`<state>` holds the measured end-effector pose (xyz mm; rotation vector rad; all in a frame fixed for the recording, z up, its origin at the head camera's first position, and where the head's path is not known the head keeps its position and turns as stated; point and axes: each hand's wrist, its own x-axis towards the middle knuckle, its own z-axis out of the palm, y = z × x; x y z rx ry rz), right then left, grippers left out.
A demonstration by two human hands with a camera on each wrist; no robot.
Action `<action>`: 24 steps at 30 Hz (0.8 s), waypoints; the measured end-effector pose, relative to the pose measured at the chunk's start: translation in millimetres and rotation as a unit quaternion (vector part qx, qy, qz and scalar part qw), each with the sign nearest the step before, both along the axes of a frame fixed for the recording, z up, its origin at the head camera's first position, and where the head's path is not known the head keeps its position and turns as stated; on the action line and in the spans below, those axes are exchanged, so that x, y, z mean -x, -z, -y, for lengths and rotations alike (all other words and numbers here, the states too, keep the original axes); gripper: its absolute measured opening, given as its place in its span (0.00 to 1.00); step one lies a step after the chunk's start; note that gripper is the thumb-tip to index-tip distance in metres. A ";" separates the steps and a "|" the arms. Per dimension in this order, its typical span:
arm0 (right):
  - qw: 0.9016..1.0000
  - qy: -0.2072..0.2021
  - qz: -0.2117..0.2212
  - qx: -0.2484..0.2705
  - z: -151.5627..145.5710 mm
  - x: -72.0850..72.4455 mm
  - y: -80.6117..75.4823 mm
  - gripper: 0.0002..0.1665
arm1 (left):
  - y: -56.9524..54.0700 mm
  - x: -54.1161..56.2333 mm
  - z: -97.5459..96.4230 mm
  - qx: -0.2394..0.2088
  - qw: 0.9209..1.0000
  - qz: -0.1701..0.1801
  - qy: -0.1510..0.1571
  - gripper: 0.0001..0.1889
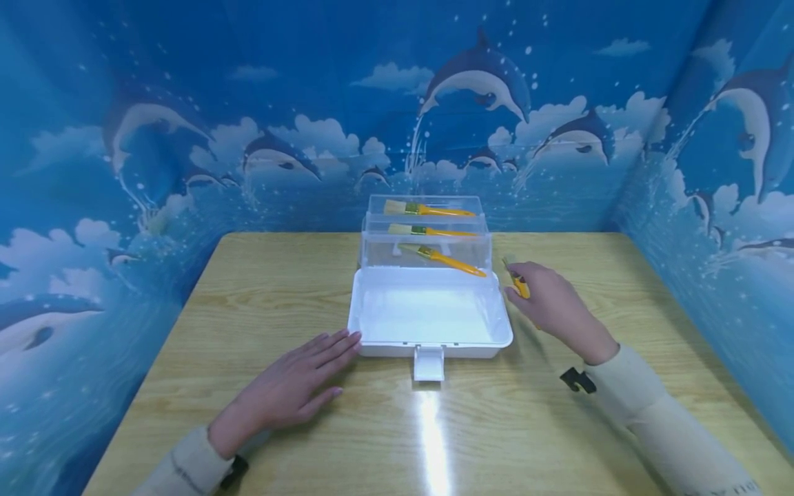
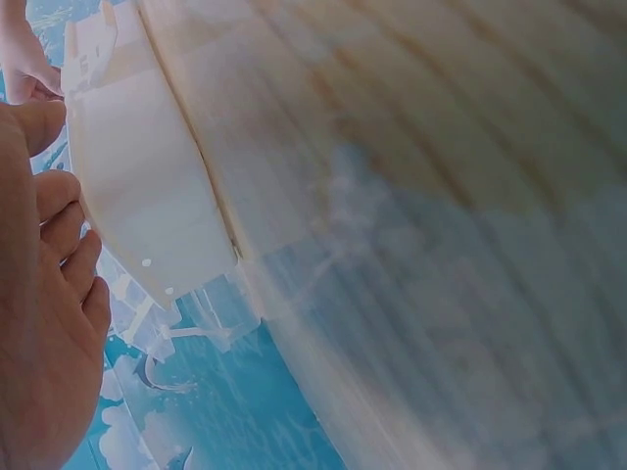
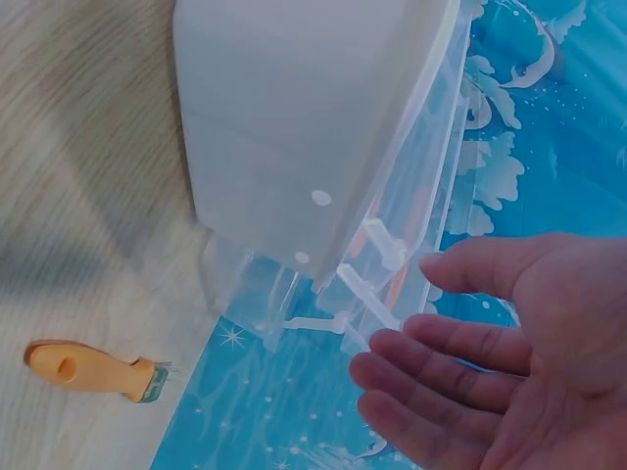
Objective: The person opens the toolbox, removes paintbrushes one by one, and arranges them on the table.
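A white plastic box point(image 1: 434, 348) stands with its lid back and clear tiers raised behind. My left hand point(image 1: 291, 379) lies flat beside its front left corner, straight fingertips right at the rim. In the left wrist view, the fingers point(image 2: 61, 220) extend along the box wall point(image 2: 147, 147). To the right of the box, my right hand point(image 1: 548, 296) hovers over a paintbrush point(image 1: 520, 285) with a yellow handle. The right wrist view shows that paintbrush point(image 3: 93, 370) lying on the table, apart from the hand point(image 3: 490, 372), whose fingers are loosely spread and hold nothing.
Three yellow-handled paintbrushes lie in the clear tiers: a top one point(image 1: 443, 211), a middle one point(image 1: 434, 231) and a lower one point(image 1: 455, 262). The latch point(image 1: 429, 364) hangs at the box front. A dolphin-print backdrop point(image 1: 310, 103) borders the wooden table point(image 1: 279, 289).
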<state>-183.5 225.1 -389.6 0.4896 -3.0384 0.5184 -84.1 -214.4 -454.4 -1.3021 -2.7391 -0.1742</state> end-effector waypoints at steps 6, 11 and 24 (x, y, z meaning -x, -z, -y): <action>1.000 -0.013 -0.008 0.000 4.9 -0.7 -3.0 0.27 | -0.2 0.0 0.3 0.000 1.000 -0.003 0.001 0.36; 1.000 -0.024 -0.018 -0.002 9.9 1.4 -6.0 0.26 | 0.7 -0.1 1.2 -0.008 1.000 -0.014 0.005 0.36; 0.999 -0.045 -0.012 0.006 26.9 13.8 -9.5 0.24 | -0.6 -0.4 0.7 0.007 1.000 0.011 -0.005 0.36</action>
